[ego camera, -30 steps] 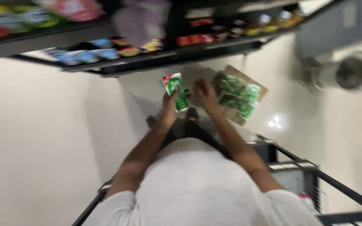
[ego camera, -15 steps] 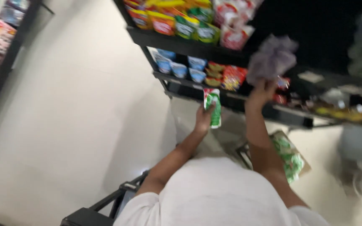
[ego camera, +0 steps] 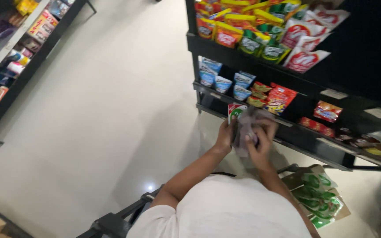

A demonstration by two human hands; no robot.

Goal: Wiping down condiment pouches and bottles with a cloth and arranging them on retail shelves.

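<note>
My left hand point(ego camera: 225, 137) holds a small green, white and red packet point(ego camera: 234, 111) upright in front of the dark shelf unit point(ego camera: 239, 59). My right hand point(ego camera: 261, 142) is pressed against it from the right and grips a crumpled grey cloth point(ego camera: 247, 130). Both hands meet at chest height above my white shirt. The cloth blurs with motion and covers the packet's lower part.
Shelves ahead carry yellow, white, blue and red snack pouches point(ego camera: 261, 35). A cardboard box of green packets point(ego camera: 318, 196) sits on the floor at lower right. A black trolley frame point(ego camera: 120, 218) stands before me. Another shelf rack point(ego camera: 5, 66) lines the left side of the pale floor.
My right hand has dropped from the upper shelf with the grey cloth and come against the packet in my left hand. The view has swung left, showing more aisle floor.
</note>
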